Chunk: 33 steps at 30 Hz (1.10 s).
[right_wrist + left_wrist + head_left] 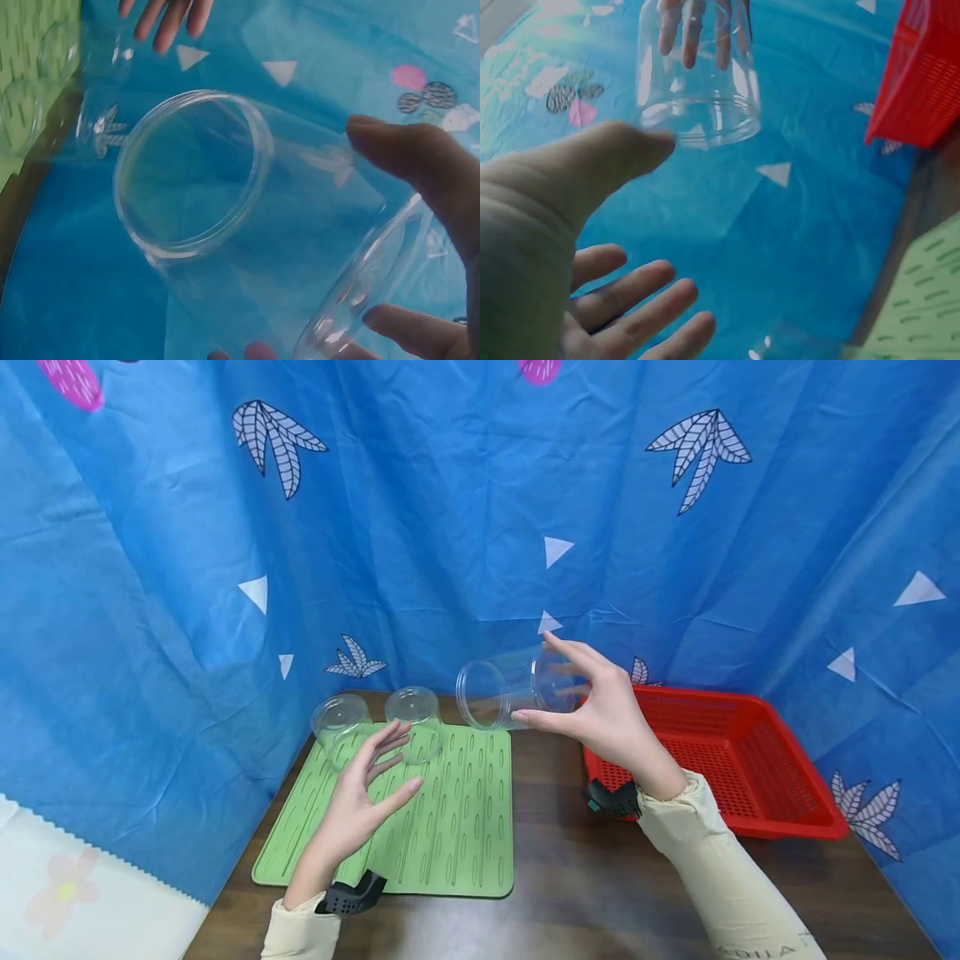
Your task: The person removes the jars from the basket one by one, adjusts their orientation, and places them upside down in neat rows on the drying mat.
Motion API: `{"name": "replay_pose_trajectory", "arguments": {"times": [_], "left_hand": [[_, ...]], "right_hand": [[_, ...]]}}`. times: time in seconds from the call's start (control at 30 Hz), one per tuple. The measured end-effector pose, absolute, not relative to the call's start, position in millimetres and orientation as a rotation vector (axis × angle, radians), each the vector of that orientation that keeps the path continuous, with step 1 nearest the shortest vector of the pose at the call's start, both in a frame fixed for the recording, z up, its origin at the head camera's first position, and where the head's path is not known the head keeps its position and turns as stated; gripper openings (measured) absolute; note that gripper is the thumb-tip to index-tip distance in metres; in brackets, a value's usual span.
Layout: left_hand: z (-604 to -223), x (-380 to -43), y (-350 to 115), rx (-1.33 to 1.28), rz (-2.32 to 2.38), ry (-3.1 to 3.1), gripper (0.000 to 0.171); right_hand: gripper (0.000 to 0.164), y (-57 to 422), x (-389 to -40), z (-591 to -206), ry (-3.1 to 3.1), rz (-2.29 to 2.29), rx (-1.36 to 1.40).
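A clear plastic jar (495,693) lies sideways in the air in my right hand (611,714), its open mouth pointing left. In the right wrist view, the thumb and fingers grip the jar (300,225) near its base end. My left hand (360,810) hovers over the green mat (480,827) with its fingers spread, holding nothing; a gap shows between it and the jar in the left wrist view. Two more clear jars, a left one (341,714) and a right one (412,702), stand bottom up at the back of the mat, partly behind the left fingers.
A red plastic basket (795,777) with perforated walls sits on the dark wooden table (555,860) at the right, partly behind the right forearm. Behind and beside the table hangs a blue patterned curtain (450,527).
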<state>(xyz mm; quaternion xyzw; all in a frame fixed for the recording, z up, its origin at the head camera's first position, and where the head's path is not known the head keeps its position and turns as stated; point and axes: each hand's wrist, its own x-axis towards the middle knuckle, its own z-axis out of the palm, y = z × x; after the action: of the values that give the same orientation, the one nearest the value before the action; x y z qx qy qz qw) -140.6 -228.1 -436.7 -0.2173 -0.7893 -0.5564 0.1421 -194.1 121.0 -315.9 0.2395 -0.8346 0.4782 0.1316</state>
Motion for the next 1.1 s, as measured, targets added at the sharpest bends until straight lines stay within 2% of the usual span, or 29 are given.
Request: {"name": "replay_pose_trajectory", "arguments": {"times": [0.17, 0.53, 0.87, 1.1], "left_hand": [[-452, -132, -245, -0.468, -1.477, -2.328, 0.073], [-487, -110, -286, -0.23, -1.013, -2.503, 0.064], [-519, -87, -323, 0.012, -0.663, -2.832, 0.071], [-533, -79, -334, 0.006, -0.651, -2.896, 0.073]], "right_hand": [[0.103, 106, -215, -318, -2.472, 1.255, 0.688], [0.107, 80, -253, -335, -2.559, 1.075, 0.669], [0.108, 53, -282, -358, -2.719, 0.972, 0.613], [0.106, 42, -298, -381, -2.791, 0.925, 0.592]]}}
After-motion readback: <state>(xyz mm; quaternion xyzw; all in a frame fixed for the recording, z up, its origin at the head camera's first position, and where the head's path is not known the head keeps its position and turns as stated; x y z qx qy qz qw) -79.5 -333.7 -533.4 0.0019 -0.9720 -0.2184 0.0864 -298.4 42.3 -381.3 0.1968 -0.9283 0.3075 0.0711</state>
